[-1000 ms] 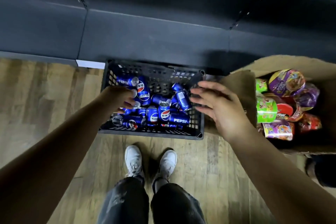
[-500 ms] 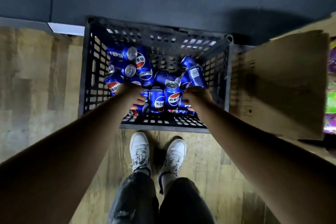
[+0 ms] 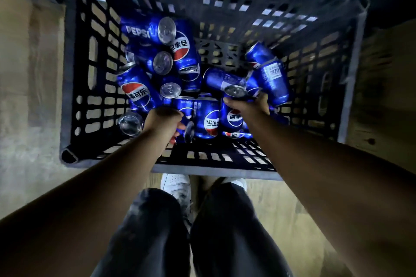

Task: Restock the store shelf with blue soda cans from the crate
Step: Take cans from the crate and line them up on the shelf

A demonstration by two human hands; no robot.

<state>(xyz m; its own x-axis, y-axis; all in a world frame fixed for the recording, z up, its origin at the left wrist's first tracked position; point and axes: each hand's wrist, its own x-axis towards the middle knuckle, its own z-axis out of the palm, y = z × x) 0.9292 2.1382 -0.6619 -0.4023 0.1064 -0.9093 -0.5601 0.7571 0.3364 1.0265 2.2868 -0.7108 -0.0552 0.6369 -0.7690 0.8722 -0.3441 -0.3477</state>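
Pick-up step: both hands down in the crate [image 3: 72,87], among the blue cans [image 3: 139,90] piled from its left wall to the near edge. Left hand [image 3: 163,122] grasps a can [image 3: 188,128]; right hand [image 3: 246,105] wraps an upright can [image 3: 234,117]. Next: lift both clear w/o snagging neighbours. Vs half a sec ago, camera's much closer, grips set.

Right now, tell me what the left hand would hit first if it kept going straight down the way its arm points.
The left hand already grips a blue can, so that comes first. Beyond it, the next thing looks like the upright can top in the pile, though depth is hard to judge.
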